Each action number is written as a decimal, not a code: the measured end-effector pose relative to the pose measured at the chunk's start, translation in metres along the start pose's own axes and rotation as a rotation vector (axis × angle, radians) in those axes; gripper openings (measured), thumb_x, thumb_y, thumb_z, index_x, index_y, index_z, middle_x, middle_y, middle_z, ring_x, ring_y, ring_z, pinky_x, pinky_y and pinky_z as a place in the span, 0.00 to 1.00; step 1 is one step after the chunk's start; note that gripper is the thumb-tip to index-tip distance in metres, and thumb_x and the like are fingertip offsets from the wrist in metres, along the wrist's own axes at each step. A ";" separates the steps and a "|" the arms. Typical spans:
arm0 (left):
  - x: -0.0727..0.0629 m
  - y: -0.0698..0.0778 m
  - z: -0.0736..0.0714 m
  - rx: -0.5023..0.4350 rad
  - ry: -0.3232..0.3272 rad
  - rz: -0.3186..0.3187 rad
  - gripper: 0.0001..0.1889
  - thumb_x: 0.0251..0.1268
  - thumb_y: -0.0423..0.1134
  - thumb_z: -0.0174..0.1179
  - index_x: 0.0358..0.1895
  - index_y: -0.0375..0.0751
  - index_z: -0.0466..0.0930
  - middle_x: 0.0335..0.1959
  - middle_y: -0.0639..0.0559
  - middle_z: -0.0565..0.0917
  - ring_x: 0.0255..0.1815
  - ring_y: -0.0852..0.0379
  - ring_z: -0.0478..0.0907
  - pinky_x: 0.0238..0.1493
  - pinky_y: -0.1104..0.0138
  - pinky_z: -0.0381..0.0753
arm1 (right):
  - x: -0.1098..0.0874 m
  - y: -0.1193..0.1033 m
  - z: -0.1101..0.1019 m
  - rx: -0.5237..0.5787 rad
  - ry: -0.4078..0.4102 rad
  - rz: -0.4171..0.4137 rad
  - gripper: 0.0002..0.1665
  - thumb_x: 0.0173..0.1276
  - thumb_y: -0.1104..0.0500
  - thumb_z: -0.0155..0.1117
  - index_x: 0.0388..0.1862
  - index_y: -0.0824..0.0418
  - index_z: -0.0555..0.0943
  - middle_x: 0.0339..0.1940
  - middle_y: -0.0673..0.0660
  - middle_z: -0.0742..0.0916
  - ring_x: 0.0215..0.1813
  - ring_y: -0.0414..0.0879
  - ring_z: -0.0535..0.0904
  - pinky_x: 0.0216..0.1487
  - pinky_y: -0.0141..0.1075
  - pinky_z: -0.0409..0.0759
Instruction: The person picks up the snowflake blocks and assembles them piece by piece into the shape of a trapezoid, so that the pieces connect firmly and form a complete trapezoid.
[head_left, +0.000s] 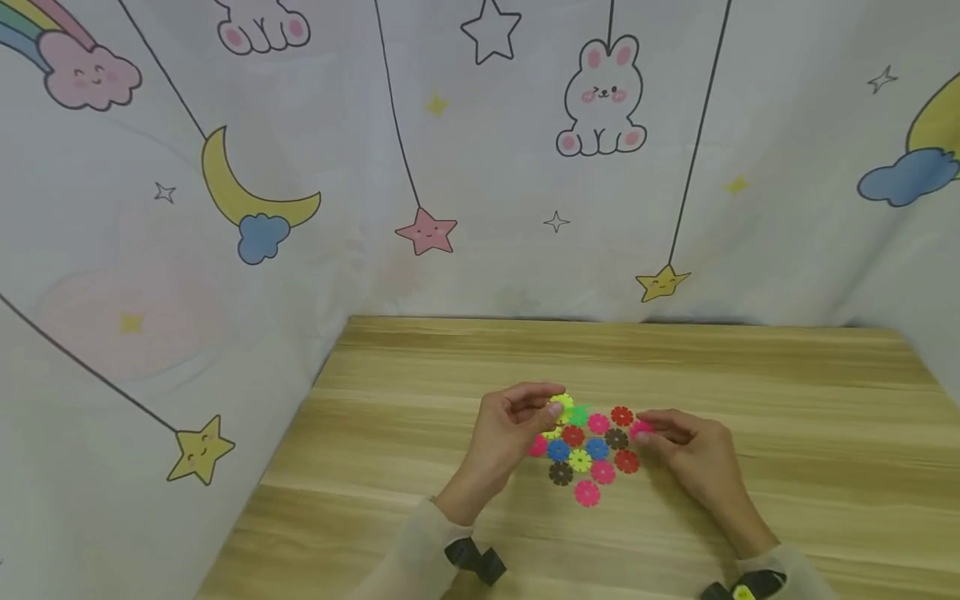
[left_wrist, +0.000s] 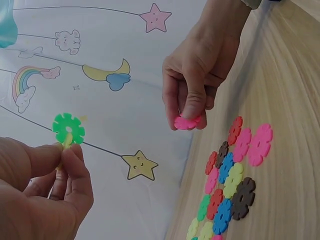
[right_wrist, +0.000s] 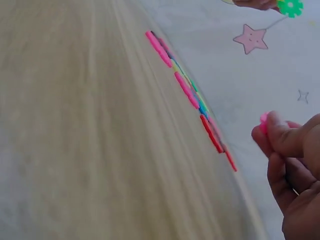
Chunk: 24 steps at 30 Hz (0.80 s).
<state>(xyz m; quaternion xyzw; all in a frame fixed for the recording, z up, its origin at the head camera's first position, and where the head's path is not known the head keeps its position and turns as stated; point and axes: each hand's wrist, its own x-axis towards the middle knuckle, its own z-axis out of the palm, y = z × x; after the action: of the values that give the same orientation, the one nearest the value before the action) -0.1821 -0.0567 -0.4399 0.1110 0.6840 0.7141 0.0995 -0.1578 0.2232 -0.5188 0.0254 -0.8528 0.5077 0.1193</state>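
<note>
My left hand (head_left: 510,429) pinches a yellow notched plastic disc (head_left: 564,405) between thumb and fingers. A green notched disc (left_wrist: 62,123) is fixed to the yellow one and stands out beyond the fingertips, crosswise to it. With thumb and fingertips my right hand (head_left: 701,454) grips a pink notched disc (left_wrist: 186,122), partly hidden by the thumb. Both hands are raised above the table, a short gap apart. Beneath and between them several flat discs lie close together, among them a blue disc (head_left: 558,451), a red disc (head_left: 626,461) and a dark brown disc (head_left: 560,473).
The discs lie on a wood-grain table (head_left: 825,467). A white printed curtain (head_left: 495,167) with stars, moons and rabbits hangs behind its far edge and along the sides. A black strap (head_left: 476,560) sits on each sleeved wrist.
</note>
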 end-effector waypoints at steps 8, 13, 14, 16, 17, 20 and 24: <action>0.000 0.001 -0.007 0.002 -0.013 0.036 0.15 0.76 0.34 0.68 0.59 0.28 0.87 0.55 0.28 0.88 0.37 0.65 0.89 0.47 0.68 0.92 | -0.005 -0.030 -0.007 0.155 -0.020 0.059 0.16 0.71 0.62 0.76 0.56 0.66 0.90 0.46 0.57 0.96 0.41 0.32 0.92 0.42 0.29 0.90; -0.004 0.004 -0.010 0.054 -0.039 0.072 0.15 0.74 0.34 0.69 0.59 0.32 0.88 0.55 0.32 0.89 0.40 0.63 0.90 0.50 0.66 0.92 | -0.009 -0.051 -0.011 0.280 -0.041 0.027 0.18 0.73 0.64 0.74 0.58 0.72 0.88 0.41 0.41 0.95 0.40 0.39 0.94 0.42 0.34 0.92; -0.004 0.005 -0.010 0.074 -0.044 0.089 0.15 0.74 0.34 0.69 0.59 0.33 0.89 0.55 0.34 0.90 0.42 0.63 0.90 0.50 0.66 0.92 | -0.009 -0.055 -0.011 0.302 -0.048 0.014 0.18 0.73 0.64 0.73 0.58 0.73 0.87 0.41 0.41 0.95 0.40 0.39 0.94 0.42 0.34 0.92; -0.006 0.008 -0.011 0.117 -0.046 0.124 0.14 0.74 0.34 0.70 0.58 0.35 0.89 0.55 0.36 0.91 0.44 0.63 0.90 0.51 0.67 0.91 | -0.011 -0.063 -0.011 0.345 -0.060 -0.011 0.17 0.74 0.67 0.72 0.57 0.74 0.87 0.42 0.42 0.96 0.41 0.39 0.95 0.43 0.33 0.91; -0.007 0.009 -0.012 0.134 -0.046 0.140 0.14 0.74 0.35 0.70 0.58 0.36 0.90 0.55 0.37 0.91 0.45 0.63 0.89 0.51 0.67 0.91 | -0.012 -0.066 -0.011 0.355 -0.065 -0.026 0.17 0.74 0.67 0.72 0.57 0.74 0.87 0.43 0.42 0.96 0.42 0.39 0.95 0.44 0.32 0.91; -0.009 0.013 -0.012 0.164 -0.046 0.171 0.13 0.74 0.35 0.70 0.57 0.38 0.91 0.56 0.39 0.92 0.47 0.63 0.89 0.51 0.69 0.90 | -0.014 -0.075 -0.010 0.356 -0.070 -0.065 0.16 0.74 0.68 0.72 0.57 0.73 0.87 0.45 0.42 0.96 0.46 0.38 0.94 0.47 0.31 0.91; -0.013 0.017 -0.012 0.164 -0.066 0.178 0.12 0.74 0.34 0.69 0.57 0.38 0.91 0.57 0.39 0.91 0.48 0.66 0.87 0.53 0.69 0.90 | -0.018 -0.083 -0.008 0.346 -0.066 -0.145 0.15 0.73 0.71 0.70 0.57 0.71 0.88 0.48 0.43 0.95 0.49 0.37 0.93 0.51 0.29 0.90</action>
<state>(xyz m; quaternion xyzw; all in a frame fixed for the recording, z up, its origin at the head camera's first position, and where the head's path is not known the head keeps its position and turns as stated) -0.1733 -0.0724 -0.4232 0.2024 0.7240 0.6576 0.0487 -0.1257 0.1892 -0.4477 0.1236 -0.7520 0.6359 0.1215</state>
